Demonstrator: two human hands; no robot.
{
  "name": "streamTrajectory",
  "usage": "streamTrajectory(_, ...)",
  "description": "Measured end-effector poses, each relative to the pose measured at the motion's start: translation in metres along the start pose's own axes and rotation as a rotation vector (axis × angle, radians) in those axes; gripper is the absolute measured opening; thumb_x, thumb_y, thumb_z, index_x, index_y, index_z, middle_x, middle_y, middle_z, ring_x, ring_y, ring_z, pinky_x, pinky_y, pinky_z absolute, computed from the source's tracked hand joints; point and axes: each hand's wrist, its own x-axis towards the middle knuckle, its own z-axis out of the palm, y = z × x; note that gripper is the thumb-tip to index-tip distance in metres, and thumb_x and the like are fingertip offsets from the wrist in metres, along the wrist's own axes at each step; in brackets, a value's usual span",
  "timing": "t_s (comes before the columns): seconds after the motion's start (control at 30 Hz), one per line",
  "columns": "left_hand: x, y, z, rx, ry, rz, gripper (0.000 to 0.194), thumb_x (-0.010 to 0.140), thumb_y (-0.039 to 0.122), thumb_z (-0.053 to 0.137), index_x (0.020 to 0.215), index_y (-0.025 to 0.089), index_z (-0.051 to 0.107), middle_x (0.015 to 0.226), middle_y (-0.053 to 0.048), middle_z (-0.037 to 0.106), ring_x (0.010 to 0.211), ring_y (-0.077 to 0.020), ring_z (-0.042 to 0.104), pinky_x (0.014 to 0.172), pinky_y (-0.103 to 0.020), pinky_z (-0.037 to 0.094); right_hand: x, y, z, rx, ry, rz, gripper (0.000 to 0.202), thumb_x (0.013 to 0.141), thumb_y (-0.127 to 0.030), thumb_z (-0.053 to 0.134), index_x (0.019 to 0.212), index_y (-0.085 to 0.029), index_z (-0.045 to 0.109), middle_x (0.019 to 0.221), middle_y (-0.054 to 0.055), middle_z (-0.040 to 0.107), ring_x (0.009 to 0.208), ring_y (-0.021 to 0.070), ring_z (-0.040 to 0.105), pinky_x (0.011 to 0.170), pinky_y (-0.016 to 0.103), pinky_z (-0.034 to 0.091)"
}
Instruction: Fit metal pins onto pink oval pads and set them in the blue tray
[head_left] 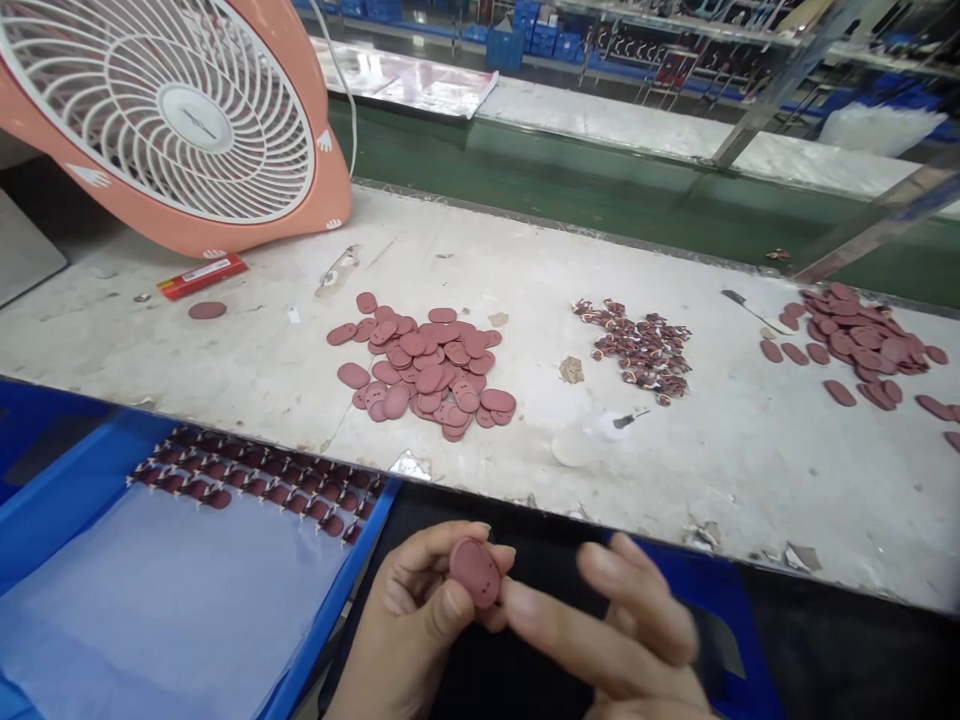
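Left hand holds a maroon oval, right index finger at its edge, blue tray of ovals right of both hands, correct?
No. Left hand holds the maroon oval, right index finger at its edge, but the blue tray is left, not right, of both hands in the head view.

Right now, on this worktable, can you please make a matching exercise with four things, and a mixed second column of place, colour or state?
1. Fan
2. Tray
3. Left hand
4. Small bundles

A. gripping an oval
B. between two oval piles
C. orange frame
D. blue, lower left

Pairs: 1-C, 2-D, 3-A, 4-B
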Motion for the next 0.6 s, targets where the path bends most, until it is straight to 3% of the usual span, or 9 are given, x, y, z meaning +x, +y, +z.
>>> streamTrajectory(0.07,0.002,-0.001,-0.002,0.008,-0.007,0.009,0.029,0.055,0.037,0.091,0.078,0.025,0.080,0.068,-0.002,0.079,0.064,-0.0149,0.072,0.064,-0.020,0.055,0.012,0.001,0.009,-0.118,-0.020,-0.325,0.010,0.098,-0.043,0.049,0.094,-0.038,0.057,0.096,-0.011,0.077,0.113,0.0172,0.065,0.109,0.037,0.042)
streamTrajectory(0.13,0.003,-0.001,-0.004,-0.003,-0.008,0.014,0.032,0.053,0.038,0.092,0.079,0.024,0.080,0.068,-0.001,0.079,0.064,-0.0148,0.072,0.065,-0.020,0.056,0.029,0.003,0.013,-0.182,-0.023,-0.528,0.017,0.102,-0.034,0.043,0.089,-0.031,0.054,0.098,-0.012,0.077,0.122,0.0085,0.058,0.113,0.025,0.034)
streamTrajectory(0.2,0.004,-0.001,-0.005,-0.031,0.003,0.030,0.032,0.053,0.038,0.092,0.080,0.024,0.080,0.070,-0.002,0.080,0.066,-0.0152,0.073,0.065,-0.020,0.057,0.040,0.005,0.015,-0.198,-0.031,-0.586,0.024,0.105,-0.028,0.037,0.085,-0.027,0.051,0.102,-0.012,0.077,0.128,0.0045,0.052,0.115,0.020,0.027)
streamTrajectory(0.27,0.005,0.000,-0.005,-0.044,0.003,0.047,0.029,0.055,0.035,0.091,0.080,0.025,0.081,0.074,-0.003,0.081,0.068,-0.0152,0.073,0.065,-0.019,0.057,0.040,0.006,0.015,-0.183,0.018,-0.591,0.028,0.106,-0.026,0.035,0.083,-0.025,0.050,0.100,-0.011,0.077,0.121,0.0060,0.055,0.114,0.021,0.030)
streamTrajectory(0.33,0.006,0.000,-0.006,-0.032,-0.024,0.066,0.027,0.057,0.034,0.090,0.081,0.026,0.081,0.076,-0.004,0.082,0.065,-0.0145,0.073,0.060,-0.017,0.057,0.032,0.007,0.014,-0.147,0.180,-0.514,0.027,0.105,-0.022,0.038,0.081,-0.024,0.050,0.087,-0.009,0.076,0.102,0.0108,0.062,0.106,0.026,0.040)
streamTrajectory(0.4,0.006,0.000,-0.008,-0.008,-0.056,0.086,0.027,0.058,0.035,0.090,0.082,0.027,0.081,0.076,-0.004,0.082,0.060,-0.0139,0.072,0.056,-0.017,0.057,0.026,0.006,0.013,-0.068,0.343,-0.411,0.026,0.103,-0.023,0.043,0.077,-0.023,0.050,0.067,-0.005,0.065,0.074,0.0136,0.058,0.085,0.029,0.048)
streamTrajectory(0.43,0.006,-0.001,-0.009,0.008,-0.061,0.105,0.027,0.057,0.035,0.090,0.082,0.028,0.081,0.076,-0.003,0.082,0.059,-0.0138,0.072,0.056,-0.017,0.057,0.025,0.005,0.011,0.018,0.328,-0.327,0.026,0.101,-0.026,0.046,0.076,-0.022,0.051,0.061,-0.005,0.058,0.064,0.0132,0.052,0.074,0.029,0.047)
streamTrajectory(0.5,0.006,-0.002,-0.012,0.049,-0.071,0.140,0.027,0.057,0.035,0.090,0.082,0.029,0.081,0.077,-0.002,0.082,0.063,-0.0150,0.074,0.060,-0.018,0.058,0.028,0.004,0.010,0.258,0.097,-0.117,0.028,0.098,-0.037,0.052,0.075,-0.019,0.056,0.059,-0.004,0.048,0.057,0.0114,0.044,0.059,0.027,0.039)
streamTrajectory(0.6,0.006,-0.003,-0.013,0.103,-0.102,0.201,0.027,0.056,0.037,0.090,0.081,0.030,0.081,0.075,0.000,0.082,0.069,-0.0163,0.074,0.064,-0.018,0.057,0.035,0.000,0.012,0.572,-0.294,0.209,0.038,0.097,-0.047,0.049,0.074,-0.018,0.060,0.057,-0.003,0.047,0.053,0.0102,0.045,0.050,0.024,0.034)
